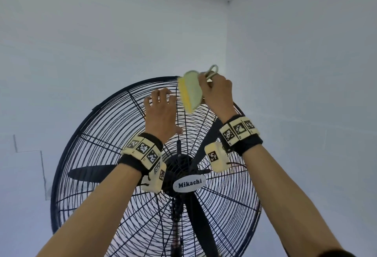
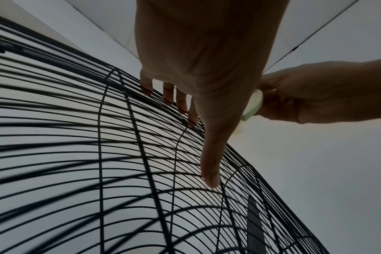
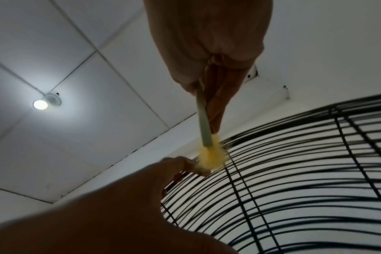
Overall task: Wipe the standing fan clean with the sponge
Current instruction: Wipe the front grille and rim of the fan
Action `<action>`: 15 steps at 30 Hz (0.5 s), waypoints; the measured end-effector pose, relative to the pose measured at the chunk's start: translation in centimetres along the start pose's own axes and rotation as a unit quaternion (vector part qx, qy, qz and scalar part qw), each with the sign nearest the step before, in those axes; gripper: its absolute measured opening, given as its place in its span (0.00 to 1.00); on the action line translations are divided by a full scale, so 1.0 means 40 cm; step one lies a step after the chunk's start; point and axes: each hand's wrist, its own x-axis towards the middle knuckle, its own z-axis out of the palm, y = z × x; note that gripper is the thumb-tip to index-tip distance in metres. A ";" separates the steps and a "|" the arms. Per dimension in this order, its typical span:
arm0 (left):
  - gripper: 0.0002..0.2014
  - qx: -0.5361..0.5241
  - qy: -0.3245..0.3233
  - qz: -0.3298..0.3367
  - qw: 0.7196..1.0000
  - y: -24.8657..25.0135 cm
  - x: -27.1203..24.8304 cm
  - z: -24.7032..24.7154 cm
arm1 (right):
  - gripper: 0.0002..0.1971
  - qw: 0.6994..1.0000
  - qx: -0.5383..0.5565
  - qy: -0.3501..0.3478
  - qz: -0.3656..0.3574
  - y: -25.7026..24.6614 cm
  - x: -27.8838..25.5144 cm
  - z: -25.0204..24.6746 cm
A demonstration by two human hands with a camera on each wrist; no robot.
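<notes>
Your standing fan point(image 1: 155, 185) is the nearest thing here to a container: its black wire guard point(image 1: 98, 154) encloses the dark blades point(image 1: 91, 173) and the hub behind the grille. One blade points toward 9 o'clock from the hub, another toward 5 o'clock.

Your left hand point(image 1: 161, 113) is spread flat against the upper part of the guard, at about 12 o'clock from the hub. It grasps nothing. In the left wrist view the fingertips point(image 2: 146, 87) lie on the wires near the outer ring, and the thumb point(image 2: 211, 171) stretches straight along the grille lower down.

Your right hand point(image 1: 217, 95) is clenched round the pale green handle of the sponge point(image 1: 190, 91), just right of the left hand, near 1 o'clock on the guard. The handle's loop sticks out above your knuckles. The yellow pad faces left toward the wires by the top rim. In the right wrist view the yellow pad point(image 3: 211, 158) sits right at the wires, next to your left forefinger; whether it actually presses on them you cannot tell from these pictures.

A white oval badge point(image 1: 189, 183) on the hub reads "Mikachi" in dark letters. Both wrists carry cream bands point(image 1: 237, 129) printed with black and white square codes.

A lit ceiling lamp point(image 3: 41, 104) shows at 9 o'clock in the right wrist view.
</notes>
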 end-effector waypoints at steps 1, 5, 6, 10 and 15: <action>0.53 0.004 -0.001 0.000 1.000 -0.003 -0.001 0.001 | 0.20 1.000 -0.023 -0.001 0.007 0.005 0.001 0.006; 0.52 0.013 -0.012 0.009 1.000 -0.010 0.002 -0.005 | 0.21 0.984 -0.169 0.028 0.055 0.053 0.008 -0.028; 0.51 0.017 -0.015 0.017 1.000 -0.012 0.004 -0.010 | 0.21 0.980 -0.187 0.035 0.060 0.065 0.012 -0.042; 0.34 -0.049 0.065 0.053 0.995 -0.045 0.017 -0.022 | 0.21 0.971 -0.215 0.056 0.087 0.079 0.046 -0.074; 0.35 -0.051 0.168 -0.023 0.984 -0.139 0.030 -0.012 | 0.21 0.951 -0.308 -0.024 -0.009 0.035 0.075 -0.007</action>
